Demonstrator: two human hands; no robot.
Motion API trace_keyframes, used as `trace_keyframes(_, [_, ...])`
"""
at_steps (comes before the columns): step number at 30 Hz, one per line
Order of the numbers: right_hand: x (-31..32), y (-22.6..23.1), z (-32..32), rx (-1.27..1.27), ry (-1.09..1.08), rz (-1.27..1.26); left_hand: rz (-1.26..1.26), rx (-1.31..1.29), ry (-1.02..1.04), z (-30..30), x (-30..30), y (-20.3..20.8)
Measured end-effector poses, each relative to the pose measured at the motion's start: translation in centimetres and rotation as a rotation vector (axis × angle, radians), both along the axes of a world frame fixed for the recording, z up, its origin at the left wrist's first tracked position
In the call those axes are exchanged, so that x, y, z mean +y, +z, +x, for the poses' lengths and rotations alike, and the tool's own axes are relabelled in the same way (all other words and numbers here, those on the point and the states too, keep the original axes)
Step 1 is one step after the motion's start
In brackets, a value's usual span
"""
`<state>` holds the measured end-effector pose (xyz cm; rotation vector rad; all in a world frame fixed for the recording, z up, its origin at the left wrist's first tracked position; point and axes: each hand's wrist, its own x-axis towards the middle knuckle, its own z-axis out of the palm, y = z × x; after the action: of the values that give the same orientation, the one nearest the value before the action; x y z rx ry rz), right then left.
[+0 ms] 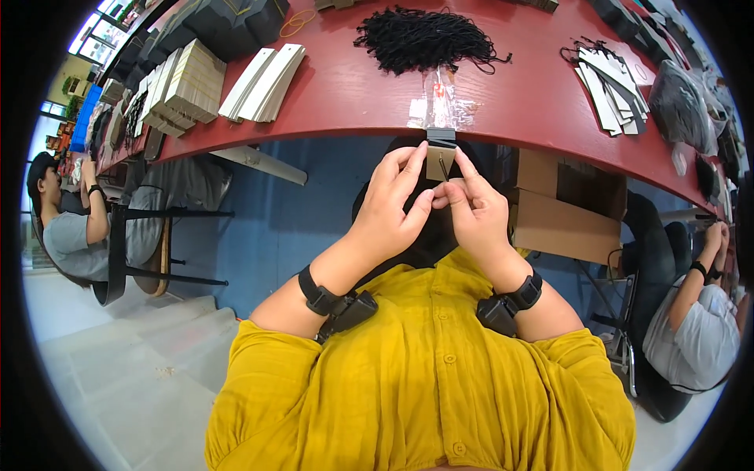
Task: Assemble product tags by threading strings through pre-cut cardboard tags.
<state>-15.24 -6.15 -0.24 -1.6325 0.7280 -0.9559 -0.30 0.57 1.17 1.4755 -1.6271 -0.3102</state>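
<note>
At the table's near edge, my left hand (393,196) has its fingertips on the left side of a small beige hang tag (433,166). My right hand (477,210) rests its index finger along the tag's other side, while its thumb and fingers pinch a thin dark cord (444,166) in front of the tag. Both thumbs point toward each other below it. A dark block (441,135) sits at the edge just above the tag, with clear tape (440,98) behind it. My fingers partly hide the cord's lower end.
A pile of black cords (428,39) lies on the red table (338,86). White tag stacks (263,82) and banded bundles (192,86) are left; corded tags (613,90) and a plastic bag (683,106) right. A cardboard box (565,220) stands underneath. People sit on both sides.
</note>
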Motion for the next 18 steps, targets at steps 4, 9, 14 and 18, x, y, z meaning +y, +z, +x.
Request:
trace_keyframes(4, [0.3,0.4,-0.2,0.021,0.0,-0.004,-0.022,-0.041,0.015,-0.2,0.5,0.0])
trace_keyframes(9, [0.0,0.5,-0.1,0.026,0.004,0.01,-0.048,-0.006,0.069,-0.1,-0.2,0.3])
trace_keyframes(14, [-0.3,0.7,1.3,-0.156,-0.033,0.203,0.046,0.334,0.119,-0.2,-2.4,1.9])
trace_keyframes(18, [-0.5,0.1,0.6,-0.022,0.102,0.304,-0.058,0.228,0.128,0.8,-1.9,2.2])
